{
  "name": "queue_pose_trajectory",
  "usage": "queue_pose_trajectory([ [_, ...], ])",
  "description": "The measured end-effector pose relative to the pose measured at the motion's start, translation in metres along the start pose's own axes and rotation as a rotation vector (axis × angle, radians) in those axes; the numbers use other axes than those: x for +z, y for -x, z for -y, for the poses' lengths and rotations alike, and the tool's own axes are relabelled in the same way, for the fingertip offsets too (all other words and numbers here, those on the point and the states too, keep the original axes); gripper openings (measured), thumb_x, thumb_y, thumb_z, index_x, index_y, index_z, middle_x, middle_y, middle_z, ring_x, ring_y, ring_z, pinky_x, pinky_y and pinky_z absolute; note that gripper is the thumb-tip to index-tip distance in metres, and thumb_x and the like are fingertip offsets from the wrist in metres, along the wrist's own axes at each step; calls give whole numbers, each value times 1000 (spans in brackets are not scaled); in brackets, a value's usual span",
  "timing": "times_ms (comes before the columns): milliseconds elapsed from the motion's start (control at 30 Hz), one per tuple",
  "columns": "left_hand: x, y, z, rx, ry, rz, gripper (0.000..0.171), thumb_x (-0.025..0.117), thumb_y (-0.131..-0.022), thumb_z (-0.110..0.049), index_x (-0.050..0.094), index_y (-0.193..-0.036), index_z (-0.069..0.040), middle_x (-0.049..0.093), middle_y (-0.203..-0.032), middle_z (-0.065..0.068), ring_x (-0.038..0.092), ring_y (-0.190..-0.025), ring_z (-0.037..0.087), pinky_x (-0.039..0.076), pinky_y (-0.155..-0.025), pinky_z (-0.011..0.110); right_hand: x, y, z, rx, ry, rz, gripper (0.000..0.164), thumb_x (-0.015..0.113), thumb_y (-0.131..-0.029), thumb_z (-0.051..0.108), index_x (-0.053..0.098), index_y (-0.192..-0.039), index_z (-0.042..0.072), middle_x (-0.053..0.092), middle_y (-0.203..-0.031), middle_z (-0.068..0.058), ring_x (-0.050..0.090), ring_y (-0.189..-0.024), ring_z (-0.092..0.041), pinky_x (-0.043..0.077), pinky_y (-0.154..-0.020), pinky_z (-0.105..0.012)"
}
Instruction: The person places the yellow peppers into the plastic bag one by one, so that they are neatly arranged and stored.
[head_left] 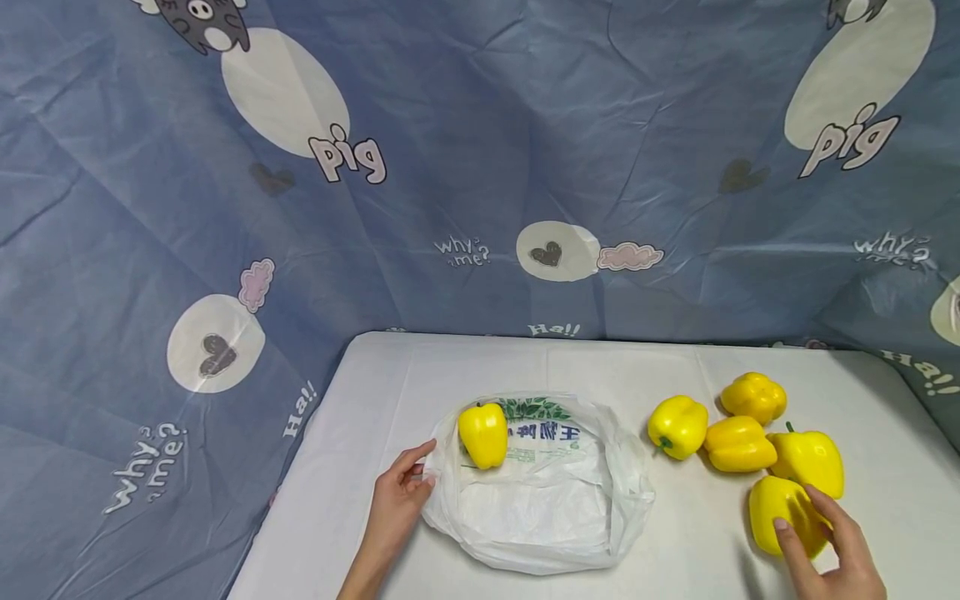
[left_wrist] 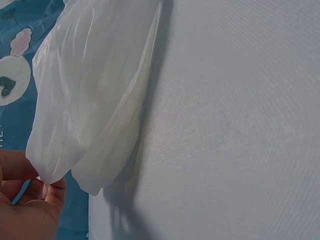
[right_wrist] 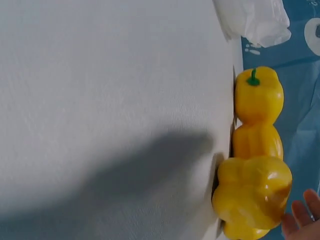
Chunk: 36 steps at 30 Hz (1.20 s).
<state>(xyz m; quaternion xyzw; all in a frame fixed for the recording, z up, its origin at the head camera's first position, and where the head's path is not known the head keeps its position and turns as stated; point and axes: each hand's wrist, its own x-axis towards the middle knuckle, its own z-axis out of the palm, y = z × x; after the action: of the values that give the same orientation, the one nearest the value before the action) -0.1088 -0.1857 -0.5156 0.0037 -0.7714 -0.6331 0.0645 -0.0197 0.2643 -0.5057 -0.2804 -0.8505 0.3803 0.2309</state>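
Observation:
My left hand (head_left: 405,496) pinches the left rim of a white plastic bag (head_left: 536,550) between thumb and fingers. In the left wrist view the bag's thin film (left_wrist: 95,100) hangs from those fingertips. One yellow bell pepper (head_left: 483,436) lies at the bag's upper left, by its green print. Over at the right, my right hand (head_left: 840,550) reaches over the nearest yellow bell pepper (head_left: 772,504), thumb and fingers spread. In the right wrist view its fingertips are right at the upper side of that pepper (right_wrist: 247,190).
Several more yellow peppers cluster behind it: one with a green stem (head_left: 813,462), a middle one (head_left: 740,444), a far one (head_left: 753,397) and a left one (head_left: 678,427). All lie on a white-covered table (head_left: 697,533). A blue printed curtain (head_left: 465,167) rises behind and at the sides.

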Motion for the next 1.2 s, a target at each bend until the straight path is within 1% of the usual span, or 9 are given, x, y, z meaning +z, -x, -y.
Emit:
queue_pose_trajectory([
  [67,0,0,0,-8,0,-1,52,61,-79,22,66,-125,-3,63,-112,13,56,-88,19,42,-65,16,-2,-3,-2,8,6,17,57,64,-92,3,45,-146,8,48,-141,-19,42,-133,-23,27,-112,-31],
  [133,0,1,1,-10,0,-1,52,61,-80,22,66,-125,-3,63,-113,13,56,-88,19,43,-65,16,-4,-6,-4,29,25,51,58,63,-94,5,41,-148,6,43,-145,-23,38,-134,-39,26,-113,-41],
  [200,0,1,1,-11,0,-1,52,61,-80,22,66,-125,-3,63,-113,13,57,-88,19,43,-65,16,-6,-9,-6,59,49,86,59,61,-96,7,37,-150,5,38,-148,-25,35,-135,-44,24,-113,-50],
  [267,0,1,1,-9,-2,-1,52,61,-79,22,66,-125,-3,63,-113,14,57,-88,20,43,-66,16,-6,-12,-9,83,70,112,60,60,-96,9,35,-151,3,34,-150,-26,32,-136,-46,24,-111,-55],
  [567,0,1,2,-10,-12,-5,52,61,-79,22,67,-125,-3,63,-112,13,55,-88,19,42,-66,16,-6,-23,-23,139,146,181,66,60,-97,17,28,-152,2,21,-156,-26,25,-138,-46,23,-110,-57],
  [667,0,1,2,-15,-15,-8,52,61,-80,21,67,-124,-3,63,-111,13,56,-88,19,42,-65,17,-6,-27,-23,182,172,231,69,60,-98,21,24,-153,1,17,-157,-27,24,-136,-48,24,-109,-59],
  [800,0,1,2,-16,-2,-6,52,60,-79,22,67,-125,-3,63,-111,14,57,-88,18,43,-65,16,-6,-30,-23,243,205,290,75,57,-99,30,17,-154,-1,17,-153,-32,25,-131,-49,27,-106,-60],
  [967,0,1,3,-4,9,-2,51,60,-79,22,66,-125,-1,63,-112,15,56,-87,17,42,-64,15,-4,-34,-25,329,154,324,83,53,-99,42,11,-155,-3,16,-152,-34,25,-132,-51,28,-106,-60],
  [1200,1,1,3,-15,-11,-5,52,60,-80,22,67,-124,-3,63,-111,13,54,-87,19,41,-65,16,-1,-39,-31,430,61,350,97,51,-93,59,6,-156,1,10,-158,-29,28,-132,-54,33,-101,-62],
])
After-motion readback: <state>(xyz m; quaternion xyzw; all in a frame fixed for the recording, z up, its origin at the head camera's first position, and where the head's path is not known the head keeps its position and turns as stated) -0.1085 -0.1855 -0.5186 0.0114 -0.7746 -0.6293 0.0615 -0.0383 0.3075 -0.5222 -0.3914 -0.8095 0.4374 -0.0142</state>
